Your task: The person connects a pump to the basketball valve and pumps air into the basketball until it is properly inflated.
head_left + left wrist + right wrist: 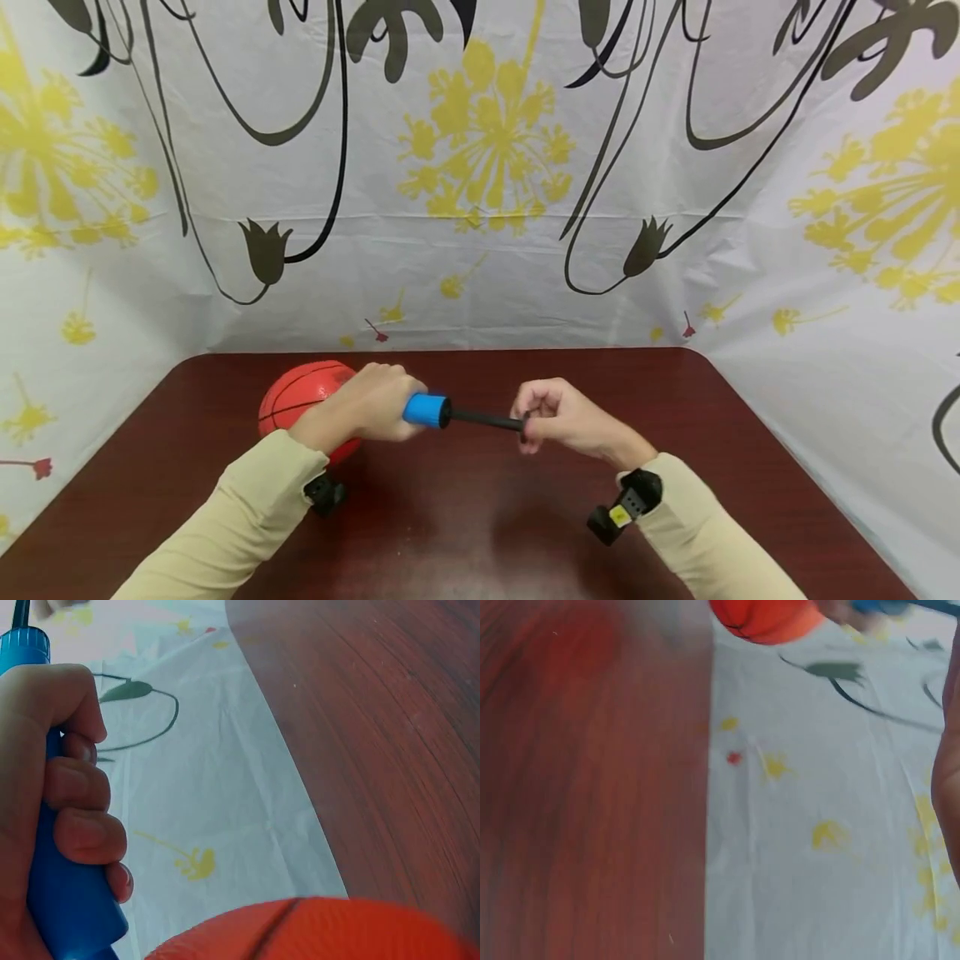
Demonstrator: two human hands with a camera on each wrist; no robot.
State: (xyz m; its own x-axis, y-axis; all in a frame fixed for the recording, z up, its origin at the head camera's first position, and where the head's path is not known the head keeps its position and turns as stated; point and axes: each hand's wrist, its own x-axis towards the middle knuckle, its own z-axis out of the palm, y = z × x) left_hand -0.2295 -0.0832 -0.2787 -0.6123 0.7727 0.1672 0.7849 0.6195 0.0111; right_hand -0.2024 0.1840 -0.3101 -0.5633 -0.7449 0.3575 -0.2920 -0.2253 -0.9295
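Observation:
A blue hand pump [426, 411] with a black rod [486, 418] is held level above the table, between both hands. My left hand [381, 403] wraps its fingers round the blue barrel [75, 900], as the left wrist view shows from close by. At the rod's black end, my right hand [562, 418] pinches with thumb and fingers. The rod is drawn well out of the barrel. A red basketball [300, 392] with black lines sits on the table behind the left hand and forearm, which partly hide it. In the right wrist view, only the edge of the right hand [949, 772] shows.
The dark reddish-brown table [465, 517] has rounded far corners. White cloth [480, 308] with yellow and grey plant prints hangs behind it and along both sides. Each wrist carries a small black camera, the right one [626, 504] with a yellow mark.

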